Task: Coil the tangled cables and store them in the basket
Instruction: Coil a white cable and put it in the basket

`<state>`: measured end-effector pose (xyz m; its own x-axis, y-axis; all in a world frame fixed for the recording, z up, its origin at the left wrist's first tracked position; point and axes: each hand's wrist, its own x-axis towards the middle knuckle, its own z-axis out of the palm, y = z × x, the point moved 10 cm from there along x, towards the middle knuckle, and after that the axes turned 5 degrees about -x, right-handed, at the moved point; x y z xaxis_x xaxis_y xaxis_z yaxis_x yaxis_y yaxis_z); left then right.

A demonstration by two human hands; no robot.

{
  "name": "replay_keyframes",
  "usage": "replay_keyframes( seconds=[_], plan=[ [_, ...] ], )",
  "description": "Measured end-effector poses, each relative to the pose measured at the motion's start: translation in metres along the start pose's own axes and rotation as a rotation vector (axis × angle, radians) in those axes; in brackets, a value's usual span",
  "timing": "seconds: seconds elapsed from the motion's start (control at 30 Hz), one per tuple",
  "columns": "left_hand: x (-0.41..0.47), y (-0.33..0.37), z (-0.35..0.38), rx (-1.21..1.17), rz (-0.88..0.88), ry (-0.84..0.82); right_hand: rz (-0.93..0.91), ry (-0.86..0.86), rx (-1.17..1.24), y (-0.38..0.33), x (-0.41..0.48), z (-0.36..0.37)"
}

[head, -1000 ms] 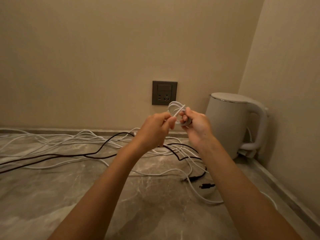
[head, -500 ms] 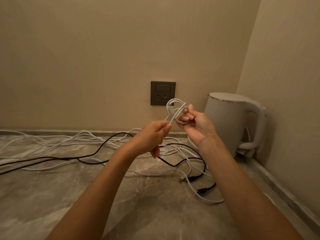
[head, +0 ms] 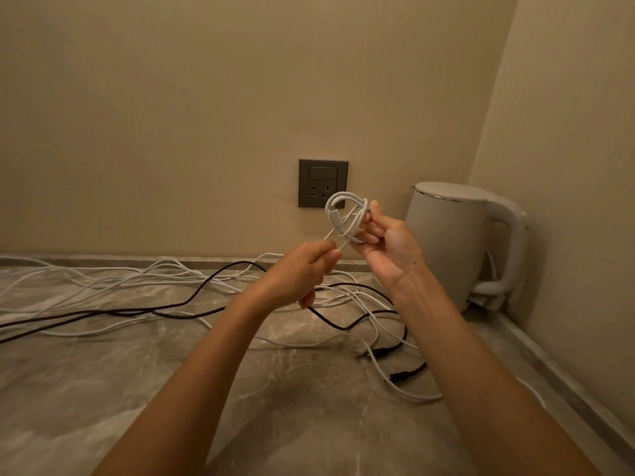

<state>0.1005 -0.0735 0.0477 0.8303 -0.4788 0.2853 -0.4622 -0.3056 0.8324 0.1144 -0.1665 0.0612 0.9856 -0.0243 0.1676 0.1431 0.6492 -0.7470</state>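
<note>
My right hand (head: 388, 249) grips a small coil of white cable (head: 343, 218), held up in front of the wall socket, with a white plug end hanging inside the loop. Just below it, my left hand (head: 302, 276) pinches the free strand of the same white cable between thumb and fingers. A tangle of white cables (head: 137, 280) spreads over the marble counter (head: 103, 389) from the far left to under my hands. A black cable (head: 192, 297) runs through the tangle, and its black connectors (head: 402, 374) lie at the right. No basket is in view.
A white electric kettle (head: 457, 242) stands in the right corner against the wall, its handle facing right. A grey wall socket (head: 316, 182) sits behind the coil. A raised stone lip runs along the back and right edges of the counter.
My left hand has drawn down and away from the coil, pulling its strand out. My right hand now shows the coil more open, with the plug end visible.
</note>
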Motion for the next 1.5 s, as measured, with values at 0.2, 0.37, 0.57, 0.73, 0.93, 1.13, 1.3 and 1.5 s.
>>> replay_keyframes(
  seconds=[0.2,0.37,0.57,0.73,0.93,1.13,1.3,1.5],
  plan=[
    [0.000,-0.013,-0.012,0.115,-0.008,-0.015,0.053,-0.070,-0.201,0.002,-0.002,0.002],
    [-0.010,-0.028,-0.002,0.206,-0.043,-0.199,0.298,-0.383,-0.808,0.040,-0.014,0.011],
    [-0.013,-0.040,0.022,0.316,-0.121,-0.390,0.474,-0.509,-1.233,0.056,-0.029,0.003],
    [-0.010,-0.046,0.025,0.343,-0.161,-0.365,0.363,-0.529,-1.708,0.050,-0.029,0.003],
    [-0.001,-0.038,0.014,0.431,-0.161,-0.209,0.199,-0.593,-1.965,0.047,-0.025,0.009],
    [0.005,-0.009,-0.006,0.509,-0.043,0.075,0.108,-0.514,-2.030,0.047,-0.017,0.008],
    [0.004,-0.010,-0.020,0.355,-0.070,0.144,-0.078,-0.319,-1.963,0.024,-0.008,0.014],
    [-0.002,-0.006,-0.024,0.093,-0.114,0.162,-0.287,-0.104,-1.885,0.002,-0.001,0.017]
  ],
)
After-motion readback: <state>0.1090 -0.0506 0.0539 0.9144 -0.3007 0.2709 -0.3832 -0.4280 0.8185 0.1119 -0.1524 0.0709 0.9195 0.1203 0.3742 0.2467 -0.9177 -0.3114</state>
